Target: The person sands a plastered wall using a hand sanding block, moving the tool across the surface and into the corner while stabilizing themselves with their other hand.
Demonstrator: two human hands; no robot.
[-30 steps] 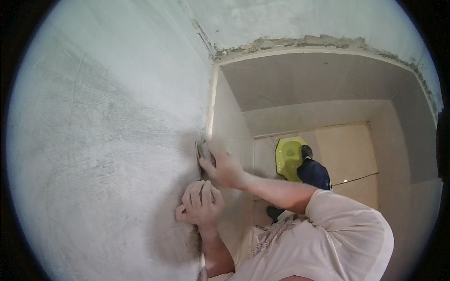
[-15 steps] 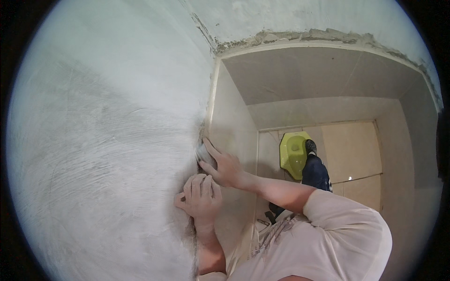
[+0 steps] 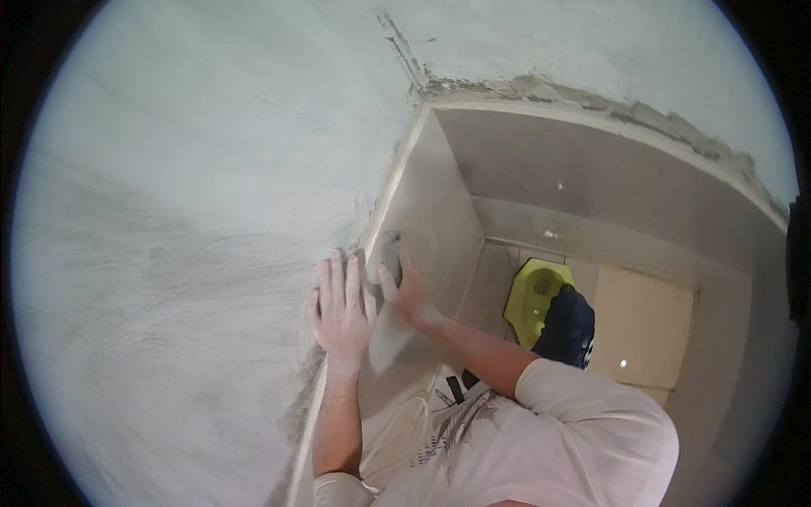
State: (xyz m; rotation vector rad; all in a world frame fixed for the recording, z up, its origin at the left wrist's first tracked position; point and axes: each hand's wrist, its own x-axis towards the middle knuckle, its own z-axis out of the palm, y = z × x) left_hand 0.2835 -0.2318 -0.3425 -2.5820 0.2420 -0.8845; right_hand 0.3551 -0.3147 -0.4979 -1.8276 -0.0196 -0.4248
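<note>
My left hand (image 3: 342, 317) lies on the pale plastered wall (image 3: 169, 253), fingers stretched out and pointing up, beside the tile's edge. There is nothing in its grip. To the right of it, my right hand (image 3: 411, 294) is closed round a small grey pad (image 3: 391, 255), whose exact kind I cannot make out. The pad is against or just over the beige wall tile (image 3: 439, 169), close to its pale top edge. Both hands look dusty.
Rough grey mortar (image 3: 642, 110) runs along the far tile edge and up from the corner. Below on the floor is a yellow-green squat toilet (image 3: 528, 291), partly behind my dark-clothed leg (image 3: 570, 329). Glossy beige floor tiles (image 3: 646, 325) lie to its right.
My right hand has moved with the grey pad from the wall joint onto the tile side. My left hand has shifted up and its fingers have straightened. The view has tilted.
</note>
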